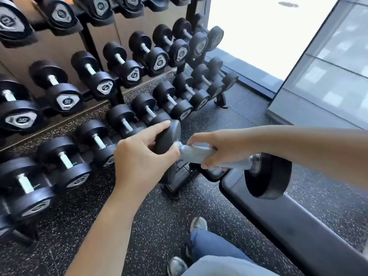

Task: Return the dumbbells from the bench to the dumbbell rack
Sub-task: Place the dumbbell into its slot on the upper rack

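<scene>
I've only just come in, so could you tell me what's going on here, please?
A person is holding one dumbbell in both hands. The right hand grips its metal handle, and the left hand cups one black end. Its other end sits over the end of the bench. The rack alongside is full of dumbbells.

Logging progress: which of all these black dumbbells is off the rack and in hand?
The black dumbbell with the knurled steel handle over the bench: right hand on its handle, left hand on one head. The others sit racked.

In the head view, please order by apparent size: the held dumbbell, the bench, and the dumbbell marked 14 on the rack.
1. bench
2. held dumbbell, enlarged by nearness
3. dumbbell marked 14, farther off, so true size is unsure
</scene>
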The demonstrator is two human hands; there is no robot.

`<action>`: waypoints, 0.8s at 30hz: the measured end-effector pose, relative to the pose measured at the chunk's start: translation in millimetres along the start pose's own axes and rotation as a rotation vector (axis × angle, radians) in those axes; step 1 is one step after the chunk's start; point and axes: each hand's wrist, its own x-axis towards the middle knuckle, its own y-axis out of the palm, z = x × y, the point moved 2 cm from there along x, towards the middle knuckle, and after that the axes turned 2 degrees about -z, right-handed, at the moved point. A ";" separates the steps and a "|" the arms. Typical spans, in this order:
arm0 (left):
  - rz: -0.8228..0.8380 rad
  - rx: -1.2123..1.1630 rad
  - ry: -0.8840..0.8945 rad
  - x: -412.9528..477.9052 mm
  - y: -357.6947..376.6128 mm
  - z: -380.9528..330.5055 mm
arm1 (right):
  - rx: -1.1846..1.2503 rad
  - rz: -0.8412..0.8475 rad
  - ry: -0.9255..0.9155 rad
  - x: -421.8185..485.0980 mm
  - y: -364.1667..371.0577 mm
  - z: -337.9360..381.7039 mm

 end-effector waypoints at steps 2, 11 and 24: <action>-0.027 -0.001 0.011 23.6 -1.8 4.7 | -0.031 -0.013 -0.020 17.6 -19.1 1.6; -0.043 -0.022 0.087 166.8 23.6 14.0 | -0.044 -0.063 -0.059 113.6 -124.2 -31.9; 0.011 -0.051 0.081 333.8 64.7 36.3 | 0.048 -0.046 -0.003 232.6 -234.7 -78.9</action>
